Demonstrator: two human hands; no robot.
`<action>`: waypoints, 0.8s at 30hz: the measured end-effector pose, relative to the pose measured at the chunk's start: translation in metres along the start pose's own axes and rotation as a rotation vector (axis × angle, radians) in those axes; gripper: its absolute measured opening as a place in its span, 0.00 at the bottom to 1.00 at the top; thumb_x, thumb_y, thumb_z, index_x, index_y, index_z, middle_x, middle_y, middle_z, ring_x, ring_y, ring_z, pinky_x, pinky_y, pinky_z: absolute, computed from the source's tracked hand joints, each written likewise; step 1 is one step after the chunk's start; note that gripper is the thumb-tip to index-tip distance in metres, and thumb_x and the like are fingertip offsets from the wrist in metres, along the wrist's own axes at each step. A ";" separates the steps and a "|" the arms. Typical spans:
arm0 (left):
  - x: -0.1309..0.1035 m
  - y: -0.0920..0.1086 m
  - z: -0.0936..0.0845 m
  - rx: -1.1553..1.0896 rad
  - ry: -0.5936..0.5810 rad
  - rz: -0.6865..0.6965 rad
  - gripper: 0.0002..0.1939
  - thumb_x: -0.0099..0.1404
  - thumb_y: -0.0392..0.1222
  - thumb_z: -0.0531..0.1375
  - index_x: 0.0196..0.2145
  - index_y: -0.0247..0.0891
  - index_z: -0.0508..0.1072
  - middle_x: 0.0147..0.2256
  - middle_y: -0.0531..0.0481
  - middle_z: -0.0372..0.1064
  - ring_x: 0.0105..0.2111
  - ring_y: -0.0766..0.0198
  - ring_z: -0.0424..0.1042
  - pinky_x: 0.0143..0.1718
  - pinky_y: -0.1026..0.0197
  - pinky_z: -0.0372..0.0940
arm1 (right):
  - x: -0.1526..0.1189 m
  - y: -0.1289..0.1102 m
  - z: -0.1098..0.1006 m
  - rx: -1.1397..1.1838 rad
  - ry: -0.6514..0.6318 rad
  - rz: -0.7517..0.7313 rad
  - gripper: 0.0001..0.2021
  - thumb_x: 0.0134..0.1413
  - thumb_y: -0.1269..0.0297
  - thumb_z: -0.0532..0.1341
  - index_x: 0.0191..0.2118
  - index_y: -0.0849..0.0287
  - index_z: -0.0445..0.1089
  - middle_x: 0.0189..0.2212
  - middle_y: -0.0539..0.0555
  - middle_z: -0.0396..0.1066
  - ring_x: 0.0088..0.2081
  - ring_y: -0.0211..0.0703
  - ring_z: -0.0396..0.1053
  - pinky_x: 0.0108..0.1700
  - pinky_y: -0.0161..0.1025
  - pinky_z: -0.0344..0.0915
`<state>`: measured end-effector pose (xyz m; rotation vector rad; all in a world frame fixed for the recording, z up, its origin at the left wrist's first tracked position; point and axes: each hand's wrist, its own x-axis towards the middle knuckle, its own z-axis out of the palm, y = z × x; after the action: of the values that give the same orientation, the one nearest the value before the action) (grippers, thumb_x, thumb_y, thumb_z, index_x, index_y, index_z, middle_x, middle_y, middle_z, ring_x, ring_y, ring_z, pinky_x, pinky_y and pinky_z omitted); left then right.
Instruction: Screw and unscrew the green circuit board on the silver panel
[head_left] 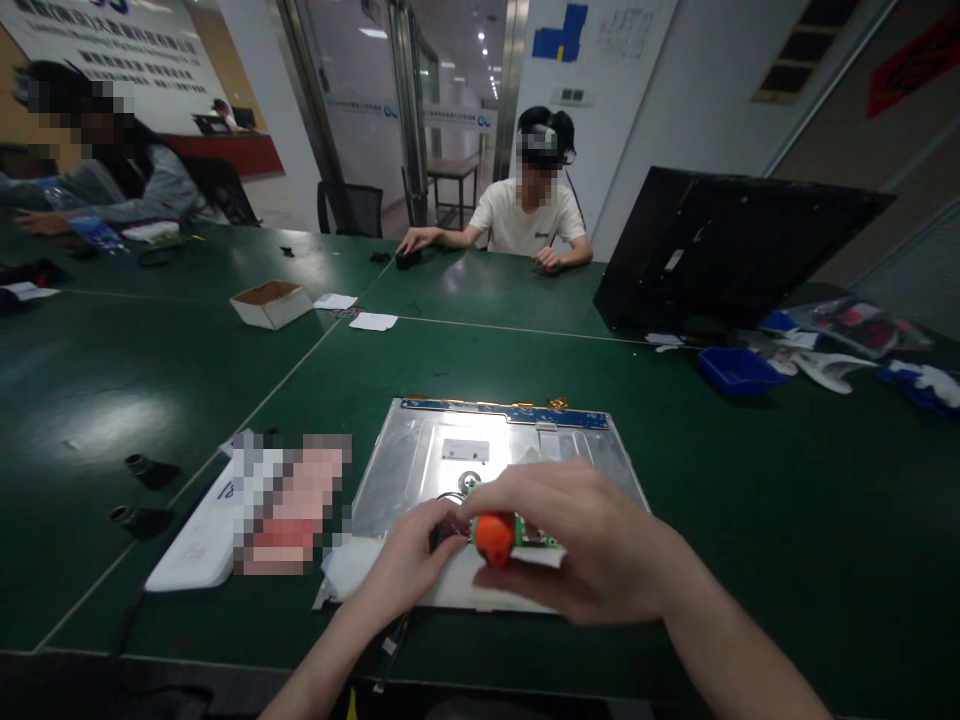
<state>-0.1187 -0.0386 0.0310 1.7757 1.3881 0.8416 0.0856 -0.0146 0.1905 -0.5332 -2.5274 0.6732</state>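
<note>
White plastic piece (191, 535) lay at near left on the green table (750, 520). Next, left hand (414, 548): thumb and forefinger nearly together over the metal panel (405, 475); could not tell whether they gripped anything. Panel lay flat, blue circuit strip (517, 414) along its far edge. Orange-ended tool (494, 540), over the panel's near part, sat between thumb and fingers of the right hand (600, 540), green circuit board (534, 536) just behind. Step looked like tool work on that board; next move seemed to call for steady left fingers.
</note>
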 end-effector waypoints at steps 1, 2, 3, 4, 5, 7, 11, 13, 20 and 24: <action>0.000 0.000 0.000 -0.001 -0.005 0.011 0.05 0.59 0.34 0.57 0.33 0.37 0.73 0.30 0.51 0.73 0.32 0.59 0.70 0.35 0.61 0.64 | 0.004 0.008 0.001 -0.038 -0.021 0.036 0.12 0.58 0.64 0.60 0.48 0.57 0.64 0.39 0.52 0.73 0.39 0.39 0.69 0.38 0.35 0.61; 0.000 -0.001 0.000 -0.002 -0.022 0.024 0.05 0.60 0.35 0.57 0.33 0.37 0.73 0.31 0.51 0.72 0.32 0.59 0.70 0.36 0.61 0.63 | 0.007 0.015 0.003 -0.070 -0.058 0.083 0.10 0.58 0.66 0.59 0.46 0.58 0.65 0.38 0.52 0.72 0.37 0.39 0.69 0.37 0.36 0.61; 0.000 -0.002 0.000 -0.003 -0.043 0.035 0.04 0.60 0.35 0.57 0.33 0.37 0.72 0.31 0.50 0.72 0.32 0.59 0.70 0.36 0.61 0.63 | 0.010 0.021 0.005 -0.087 -0.092 0.112 0.09 0.58 0.67 0.58 0.45 0.58 0.65 0.36 0.52 0.72 0.36 0.40 0.68 0.35 0.36 0.59; 0.000 -0.003 0.001 -0.001 -0.050 0.036 0.04 0.60 0.35 0.57 0.34 0.37 0.72 0.32 0.50 0.72 0.32 0.59 0.69 0.36 0.61 0.63 | 0.012 0.026 0.007 -0.093 -0.121 0.136 0.08 0.57 0.67 0.58 0.44 0.59 0.65 0.35 0.52 0.71 0.34 0.39 0.67 0.34 0.36 0.58; 0.000 -0.004 0.001 0.000 -0.059 0.034 0.04 0.61 0.35 0.58 0.34 0.37 0.72 0.32 0.50 0.72 0.32 0.60 0.69 0.36 0.61 0.63 | 0.013 0.029 0.009 -0.090 -0.144 0.152 0.07 0.57 0.68 0.58 0.42 0.59 0.64 0.34 0.52 0.71 0.33 0.39 0.66 0.33 0.36 0.57; 0.000 -0.005 0.001 0.001 -0.071 0.029 0.04 0.61 0.34 0.58 0.34 0.37 0.71 0.32 0.51 0.72 0.31 0.60 0.69 0.35 0.62 0.62 | 0.015 0.033 0.012 -0.066 -0.165 0.156 0.06 0.56 0.68 0.58 0.40 0.59 0.64 0.32 0.51 0.70 0.31 0.37 0.64 0.31 0.35 0.55; 0.001 -0.004 0.000 0.020 -0.068 0.029 0.04 0.59 0.33 0.58 0.34 0.37 0.71 0.31 0.51 0.71 0.30 0.61 0.68 0.34 0.62 0.61 | 0.017 0.037 0.014 -0.016 -0.172 0.151 0.06 0.54 0.69 0.58 0.39 0.59 0.63 0.32 0.51 0.69 0.31 0.36 0.63 0.31 0.34 0.54; 0.002 -0.004 0.000 0.022 -0.069 0.026 0.04 0.59 0.33 0.58 0.34 0.37 0.71 0.30 0.51 0.71 0.30 0.61 0.68 0.34 0.62 0.61 | 0.018 0.038 0.015 -0.024 -0.175 0.159 0.07 0.54 0.70 0.58 0.40 0.60 0.63 0.32 0.51 0.69 0.31 0.36 0.63 0.31 0.34 0.53; 0.002 -0.003 0.000 0.000 -0.097 0.015 0.06 0.60 0.34 0.58 0.36 0.37 0.72 0.32 0.50 0.73 0.32 0.59 0.70 0.35 0.61 0.62 | 0.018 0.040 0.017 -0.055 -0.177 0.181 0.06 0.55 0.68 0.58 0.39 0.59 0.63 0.32 0.51 0.69 0.31 0.37 0.63 0.30 0.35 0.52; 0.001 -0.004 0.000 -0.012 -0.088 0.016 0.07 0.60 0.34 0.58 0.37 0.38 0.73 0.33 0.50 0.73 0.32 0.59 0.70 0.35 0.61 0.62 | 0.018 0.040 0.017 -0.062 -0.184 0.169 0.06 0.55 0.68 0.58 0.40 0.59 0.63 0.33 0.51 0.69 0.31 0.37 0.63 0.31 0.34 0.54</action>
<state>-0.1204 -0.0371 0.0275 1.7955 1.3114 0.7696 0.0716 0.0202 0.1618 -0.7450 -2.7031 0.7367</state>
